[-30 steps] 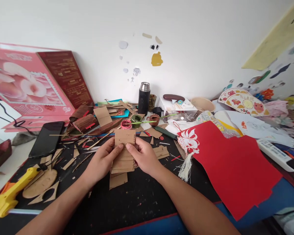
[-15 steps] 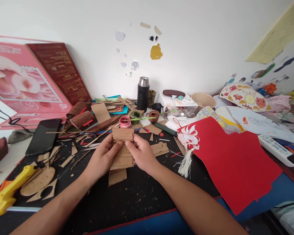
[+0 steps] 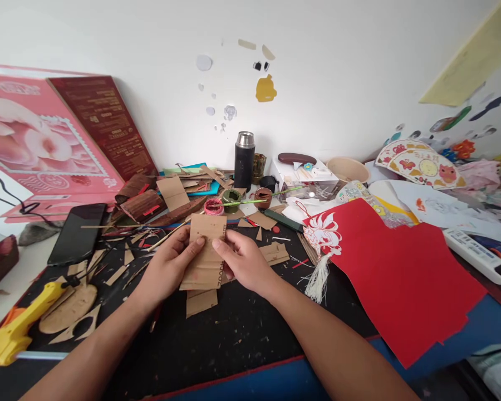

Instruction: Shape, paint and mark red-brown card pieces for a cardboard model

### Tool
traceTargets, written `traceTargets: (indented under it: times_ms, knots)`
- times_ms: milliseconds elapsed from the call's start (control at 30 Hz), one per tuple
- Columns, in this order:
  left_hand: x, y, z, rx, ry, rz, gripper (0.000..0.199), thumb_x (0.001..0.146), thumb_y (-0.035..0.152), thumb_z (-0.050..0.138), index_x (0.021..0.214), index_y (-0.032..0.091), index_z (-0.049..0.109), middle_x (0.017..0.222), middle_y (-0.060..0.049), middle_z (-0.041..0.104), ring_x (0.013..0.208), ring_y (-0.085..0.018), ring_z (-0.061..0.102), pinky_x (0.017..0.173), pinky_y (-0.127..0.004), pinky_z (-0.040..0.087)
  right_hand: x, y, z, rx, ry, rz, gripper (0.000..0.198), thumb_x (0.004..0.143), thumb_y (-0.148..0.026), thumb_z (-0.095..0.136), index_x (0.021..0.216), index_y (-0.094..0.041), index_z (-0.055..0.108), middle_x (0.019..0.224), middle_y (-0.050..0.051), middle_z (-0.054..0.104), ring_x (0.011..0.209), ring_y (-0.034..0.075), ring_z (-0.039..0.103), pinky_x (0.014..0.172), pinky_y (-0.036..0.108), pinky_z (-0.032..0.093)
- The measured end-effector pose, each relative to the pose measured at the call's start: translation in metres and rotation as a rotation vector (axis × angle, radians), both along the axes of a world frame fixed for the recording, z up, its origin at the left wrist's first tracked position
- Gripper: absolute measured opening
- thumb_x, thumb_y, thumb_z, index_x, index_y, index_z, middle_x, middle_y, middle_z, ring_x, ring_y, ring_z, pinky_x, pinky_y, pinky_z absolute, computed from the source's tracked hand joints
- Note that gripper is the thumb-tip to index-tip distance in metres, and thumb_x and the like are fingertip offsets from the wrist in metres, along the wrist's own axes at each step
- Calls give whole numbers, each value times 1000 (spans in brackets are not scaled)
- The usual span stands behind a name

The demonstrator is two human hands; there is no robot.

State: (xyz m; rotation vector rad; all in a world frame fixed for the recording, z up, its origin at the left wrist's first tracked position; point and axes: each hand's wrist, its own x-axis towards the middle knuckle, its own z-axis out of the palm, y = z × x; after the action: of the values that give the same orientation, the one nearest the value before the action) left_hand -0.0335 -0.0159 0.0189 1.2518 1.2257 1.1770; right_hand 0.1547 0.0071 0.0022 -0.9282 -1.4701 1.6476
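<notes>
A creased strip of brown cardboard [image 3: 205,262] with dark print along its right edge is held up over the black mat. My left hand [image 3: 173,262] pinches its left edge, thumb on the front face. On the opposite edge my right hand [image 3: 244,259] grips it the same way, fingers behind. Below it, another cardboard piece [image 3: 202,304] lies on the mat. Just beyond the strip stand open paint jars, one pink [image 3: 214,207], one green [image 3: 231,200] and one brown [image 3: 263,198], with a green stick resting across them.
A yellow glue gun [image 3: 23,326] and a black phone [image 3: 77,234] lie at the left among cardboard scraps. A black bottle [image 3: 244,161] stands near the wall. Red felt-like sheet [image 3: 401,278] with a white tassel [image 3: 318,278] covers the right side. A pink box [image 3: 45,133] leans at the back left.
The cardboard strip, folded over at its top before, now stands flatter and straighter, its upper part raised. Both hands keep hold of its edges, with thumbs slightly shifted.
</notes>
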Motion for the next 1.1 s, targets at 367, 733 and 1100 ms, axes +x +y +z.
traceTargets:
  times_ms: [367, 733, 1100]
  knots:
    - [8, -5, 4, -8, -49, -39, 61, 91, 64, 81, 132, 20, 72, 134, -14, 80, 122, -38, 73, 99, -45, 63, 3, 2, 2, 122, -15, -57, 26, 105, -46, 63, 110, -22, 70, 99, 5, 74, 90, 23, 68, 81, 35, 56]
    - [14, 2, -9, 52, -13, 39, 54, 88, 63, 83, 119, 20, 70, 120, -10, 81, 112, -32, 75, 92, -39, 62, -3, 7, -10, 314, -185, -199, 25, 105, -45, 59, 94, -23, 64, 82, 0, 64, 74, 19, 57, 67, 30, 44]
    - [12, -3, 0, -1, -116, -14, 57, 85, 61, 87, 122, 20, 73, 131, -12, 81, 118, -34, 75, 99, -42, 61, -1, 0, 1, 183, -44, -111, 25, 104, -46, 62, 104, -21, 68, 96, 4, 74, 86, 22, 69, 75, 33, 53]
